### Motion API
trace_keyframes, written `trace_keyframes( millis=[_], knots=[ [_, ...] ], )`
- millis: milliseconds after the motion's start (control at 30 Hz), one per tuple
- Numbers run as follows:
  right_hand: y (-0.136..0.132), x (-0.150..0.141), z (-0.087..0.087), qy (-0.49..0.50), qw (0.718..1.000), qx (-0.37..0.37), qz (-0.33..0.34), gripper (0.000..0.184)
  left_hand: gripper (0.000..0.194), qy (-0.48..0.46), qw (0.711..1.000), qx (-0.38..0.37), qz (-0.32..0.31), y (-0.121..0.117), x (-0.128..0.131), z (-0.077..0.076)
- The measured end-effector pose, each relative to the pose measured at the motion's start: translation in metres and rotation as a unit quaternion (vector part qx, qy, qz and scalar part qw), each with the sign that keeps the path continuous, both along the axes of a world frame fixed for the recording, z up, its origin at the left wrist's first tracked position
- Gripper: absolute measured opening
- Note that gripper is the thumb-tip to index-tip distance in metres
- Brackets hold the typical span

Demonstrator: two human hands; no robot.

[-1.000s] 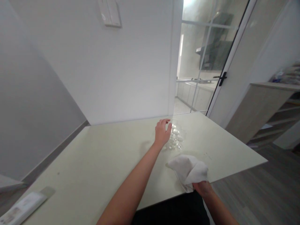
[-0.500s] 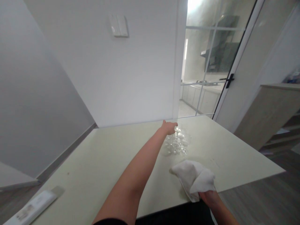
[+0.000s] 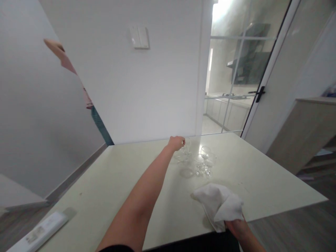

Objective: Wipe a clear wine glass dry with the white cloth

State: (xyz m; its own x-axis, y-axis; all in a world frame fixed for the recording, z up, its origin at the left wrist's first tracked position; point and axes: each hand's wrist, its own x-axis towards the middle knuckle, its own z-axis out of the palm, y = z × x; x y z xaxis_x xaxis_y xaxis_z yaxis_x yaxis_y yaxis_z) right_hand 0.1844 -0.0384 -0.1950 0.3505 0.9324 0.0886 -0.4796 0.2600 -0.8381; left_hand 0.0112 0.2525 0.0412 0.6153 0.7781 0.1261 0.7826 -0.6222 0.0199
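Note:
My left hand [image 3: 176, 143] is stretched out to the far side of the pale table [image 3: 126, 168]. Its fingers are closed around a clear stemmed glass [image 3: 186, 149], which appears to stand on or just above the tabletop near the wall. To its right, several more clear stemmed glasses [image 3: 205, 161] are grouped close together. At the near edge, my right hand [image 3: 235, 225] grips a crumpled white cloth [image 3: 219, 203]. The cloth hides part of that hand's fingers.
A long white box-like object [image 3: 39, 231] lies at the table's near left corner. Behind the table rises a white wall with a switch [image 3: 139, 37]. A glazed door [image 3: 231, 77] stands at the right. Past the wall's left edge, a person's arm [image 3: 56, 49] shows.
My left hand has moved left with one glass, away from the group. The right hand still holds the cloth. Part of another person has appeared at the left.

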Motion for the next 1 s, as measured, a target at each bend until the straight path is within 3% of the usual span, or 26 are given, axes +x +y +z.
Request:
trace_keyframes(
  millis=[267, 400, 533, 733, 1000],
  knots=[
    [-0.002, 0.001, -0.001, 0.067, 0.996, -0.062, 0.0, 0.041, 0.021, -0.022, 0.999, -0.008, 0.038, 0.007, -0.112, 0.015],
    [-0.003, 0.002, -0.001, 0.055, 0.996, -0.063, 0.015, 0.04, 0.022, -0.017, 0.998, -0.026, 0.054, 0.006, -0.167, 0.015],
    [-0.002, 0.001, 0.004, 0.038, 0.997, -0.065, 0.028, 0.038, 0.022, -0.001, 0.997, -0.042, 0.07, 0.006, -0.206, 0.012],
    [-0.002, 0.002, 0.006, 0.065, 0.995, -0.077, 0.006, 0.05, 0.025, 0.007, 0.994, -0.064, 0.09, 0.006, -0.241, 0.004],
    [0.0, 0.0, 0.014, 0.057, 0.996, -0.067, 0.028, 0.048, 0.019, 0.088, 0.989, -0.037, 0.115, 0.0, -0.243, 0.005]
  ],
)
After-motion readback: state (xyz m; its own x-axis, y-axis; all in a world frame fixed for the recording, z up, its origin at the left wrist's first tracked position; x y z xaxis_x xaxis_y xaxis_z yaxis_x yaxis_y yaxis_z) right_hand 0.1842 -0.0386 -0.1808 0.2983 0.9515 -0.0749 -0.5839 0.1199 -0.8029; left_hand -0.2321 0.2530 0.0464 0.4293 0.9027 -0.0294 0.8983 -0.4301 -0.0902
